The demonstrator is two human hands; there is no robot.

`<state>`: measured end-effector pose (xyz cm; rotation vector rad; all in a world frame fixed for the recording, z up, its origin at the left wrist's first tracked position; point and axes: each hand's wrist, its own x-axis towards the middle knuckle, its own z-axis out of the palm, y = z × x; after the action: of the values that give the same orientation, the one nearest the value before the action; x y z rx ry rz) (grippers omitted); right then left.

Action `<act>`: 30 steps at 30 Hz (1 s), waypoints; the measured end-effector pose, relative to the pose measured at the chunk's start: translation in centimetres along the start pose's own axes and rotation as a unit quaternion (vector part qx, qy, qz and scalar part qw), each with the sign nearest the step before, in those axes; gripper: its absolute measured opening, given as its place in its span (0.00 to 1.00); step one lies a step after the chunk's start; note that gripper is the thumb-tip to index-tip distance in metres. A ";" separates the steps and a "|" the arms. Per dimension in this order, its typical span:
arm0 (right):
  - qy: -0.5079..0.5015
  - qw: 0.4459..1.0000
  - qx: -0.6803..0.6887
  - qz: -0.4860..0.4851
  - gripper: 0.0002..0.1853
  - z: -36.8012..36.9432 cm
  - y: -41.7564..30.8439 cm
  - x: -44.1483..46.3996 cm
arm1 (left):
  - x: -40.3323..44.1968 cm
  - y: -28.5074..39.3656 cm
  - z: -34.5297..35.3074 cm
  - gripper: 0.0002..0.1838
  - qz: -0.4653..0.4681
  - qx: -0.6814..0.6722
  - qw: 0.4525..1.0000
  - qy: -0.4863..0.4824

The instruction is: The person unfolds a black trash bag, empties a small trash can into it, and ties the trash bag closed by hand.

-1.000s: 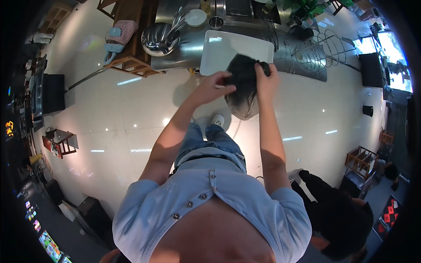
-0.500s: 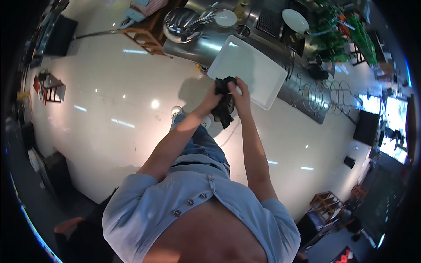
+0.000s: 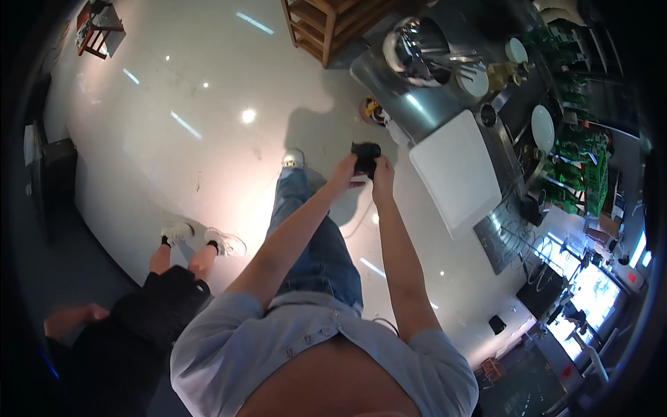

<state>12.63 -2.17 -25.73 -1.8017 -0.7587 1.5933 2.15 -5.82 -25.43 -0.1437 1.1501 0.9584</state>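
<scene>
A bunched-up black piece of thin, soft material point(image 3: 366, 158) hangs in front of me at about knee height; whether it is cloth or a plastic bag I cannot tell. My left hand point(image 3: 342, 174) grips its left side, with a fingertip showing below. On the other side my right hand point(image 3: 383, 172) pinches the edge with fingers closed. Both hands are over the floor, left of a large white tray point(image 3: 455, 174) on the steel counter. The tray's near corner is closest to my right hand.
A metal bowl point(image 3: 415, 50) with utensils and a white plate point(image 3: 474, 82) stand on the steel counter point(image 3: 410, 104). Beyond are green plants point(image 3: 570, 181). A wooden rack point(image 3: 323, 28) adjoins the counter. At lower left stands another person point(image 3: 153, 306) in black.
My view has turned, so the counter and tray now appear farther right. The black material, hanging long before, is gathered into a compact bundle between my hands. The other person's legs have come into view.
</scene>
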 end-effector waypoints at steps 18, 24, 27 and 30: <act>0.215 0.889 -0.333 -0.229 0.10 1.0 13.8 21.7 | 26.2 -8.5 -6.4 0.30 0.342 0.199 0.917 -0.048; 0.255 0.834 -0.389 -0.295 0.13 -0.1 17.8 23.3 | 28.3 -7.9 -8.0 0.26 0.271 0.348 0.892 -0.103; 0.303 0.811 -0.385 -0.320 0.12 -0.4 19.3 24.9 | 29.9 -7.5 -9.2 0.22 0.225 0.305 0.920 -0.099; 0.328 0.829 -0.322 -0.318 0.12 0.7 19.7 26.2 | 31.4 -6.4 -10.1 0.17 0.246 0.331 0.909 -0.058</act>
<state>15.30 4.94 -57.62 -2.0217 -1.4401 0.2266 1.89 2.52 -57.99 0.7757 1.3694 0.9377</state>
